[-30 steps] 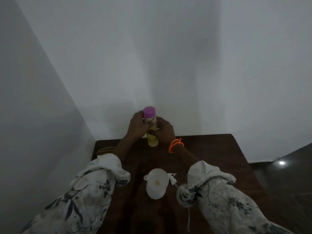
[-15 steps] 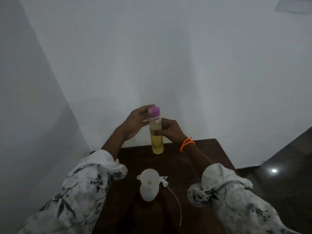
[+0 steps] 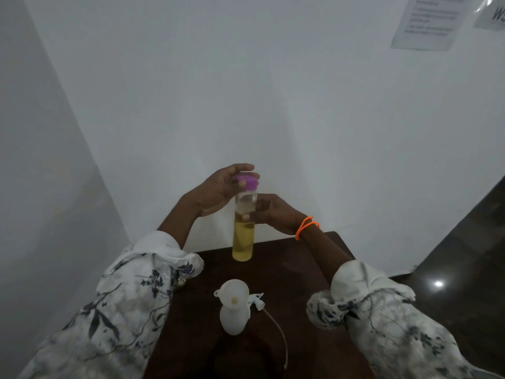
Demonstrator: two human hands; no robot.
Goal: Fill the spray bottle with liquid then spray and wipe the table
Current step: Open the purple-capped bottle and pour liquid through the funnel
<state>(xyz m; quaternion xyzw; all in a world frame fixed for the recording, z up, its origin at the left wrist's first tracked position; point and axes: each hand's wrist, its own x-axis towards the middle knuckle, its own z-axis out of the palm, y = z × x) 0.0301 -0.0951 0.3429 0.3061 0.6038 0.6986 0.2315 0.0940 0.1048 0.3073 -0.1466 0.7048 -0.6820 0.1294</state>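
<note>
A: What's nearest you on the table [image 3: 308, 272]?

B: The white spray bottle [image 3: 234, 318], upright, with a funnel [image 3: 232, 295] seated in its neck. Just to its right lies the spray head [image 3: 256, 300], its dip tube [image 3: 278, 335] curling toward me.

A: And farther out?

B: The clear bottle [image 3: 243, 233], roughly half full of yellow liquid, upright near the far edge; whether it's resting on the wood or just lifted, I can't tell. My right hand [image 3: 273, 214] is wrapped around its middle. My left hand [image 3: 218, 192] is curled over the purple cap [image 3: 247, 182], fingertips pinching it.

A: So you're opening it?

B: That's my read: cap off, then pour through the funnel.

A: What could go wrong?

B: If the cap gives suddenly while I'm squeezing, liquid may slop out. When I bring the bottle near, my sleeve [image 3: 360, 294] could clip the funnel and tip the light spray bottle. Pour too fast and the funnel could overflow.
</note>
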